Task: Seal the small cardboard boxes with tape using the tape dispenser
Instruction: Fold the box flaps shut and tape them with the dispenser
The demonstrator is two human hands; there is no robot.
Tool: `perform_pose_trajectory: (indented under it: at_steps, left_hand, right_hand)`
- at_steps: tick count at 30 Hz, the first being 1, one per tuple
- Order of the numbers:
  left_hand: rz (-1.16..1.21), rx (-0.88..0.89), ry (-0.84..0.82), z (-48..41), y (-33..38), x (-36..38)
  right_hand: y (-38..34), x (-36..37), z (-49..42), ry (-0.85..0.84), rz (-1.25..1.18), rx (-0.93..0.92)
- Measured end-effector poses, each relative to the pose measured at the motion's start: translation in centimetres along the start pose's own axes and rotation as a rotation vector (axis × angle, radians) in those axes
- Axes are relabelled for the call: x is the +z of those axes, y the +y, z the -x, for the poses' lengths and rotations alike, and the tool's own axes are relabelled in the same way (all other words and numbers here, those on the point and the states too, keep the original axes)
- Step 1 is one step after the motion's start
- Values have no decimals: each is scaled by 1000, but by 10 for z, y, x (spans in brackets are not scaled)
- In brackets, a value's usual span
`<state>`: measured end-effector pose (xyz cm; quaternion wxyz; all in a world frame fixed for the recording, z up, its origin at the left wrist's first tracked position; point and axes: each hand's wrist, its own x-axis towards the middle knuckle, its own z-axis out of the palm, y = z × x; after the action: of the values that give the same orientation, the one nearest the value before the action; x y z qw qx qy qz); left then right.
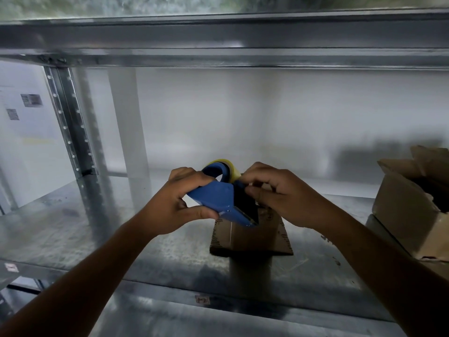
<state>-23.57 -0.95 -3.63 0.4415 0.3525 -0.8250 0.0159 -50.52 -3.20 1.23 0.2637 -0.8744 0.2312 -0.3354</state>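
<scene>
A blue tape dispenser point(218, 198) with a yellowish tape roll point(227, 164) is held above a small cardboard box point(252, 235) that stands on the metal shelf point(97, 229). My left hand point(177, 203) grips the dispenser's handle end, thumb underneath. My right hand point(279, 193) pinches at the dispenser's dark front part beside the roll, fingers curled; whether it holds the tape end is hidden. The box's side flaps spread outward at its base.
A larger open cardboard box point(413, 210) stands at the right end of the shelf, flaps up. A perforated steel upright point(70, 127) rises at the back left, and an upper shelf beam point(218, 45) runs overhead. A white wall lies behind.
</scene>
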Motion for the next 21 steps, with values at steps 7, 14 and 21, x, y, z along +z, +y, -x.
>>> perform_pose_trajectory:
  at_steps: [7,14,21]
  left_hand:
    - [-68,78,27,-3,6,-2]
    - [-53,102,-36,-5,16,3]
    - [45,80,-60,3,16,0]
  right_hand:
    - [0,-4,-4,9,73,-58]
    - [-7,-23,-7,-319,-67,52]
    - [-6,-37,-12,-380,97,37]
